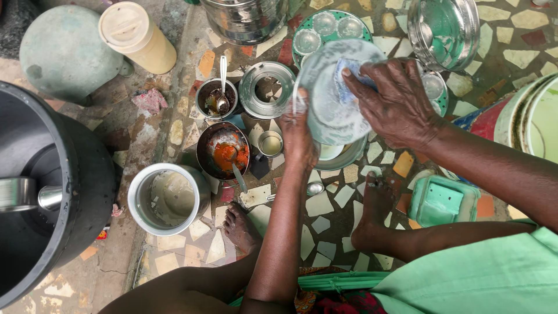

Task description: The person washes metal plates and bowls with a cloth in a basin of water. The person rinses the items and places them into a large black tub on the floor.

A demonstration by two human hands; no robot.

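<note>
My left hand (297,135) grips the left rim of a soapy round steel plate (328,110), held tilted above the mosaic floor. My right hand (395,102) presses a blue scrubbing pad (351,68) against the upper right of the plate's face. Under the plate sits a steel bowl (343,156), mostly hidden. A green tray with several small steel cups (328,26) lies just behind the plate.
A bowl with orange food residue and a spoon (224,151), a small pot with a spoon (218,97), a steel lid (267,89), a white pot (165,199), a black drum (52,192), a green soap box (443,200) and my bare feet (241,227) surround me.
</note>
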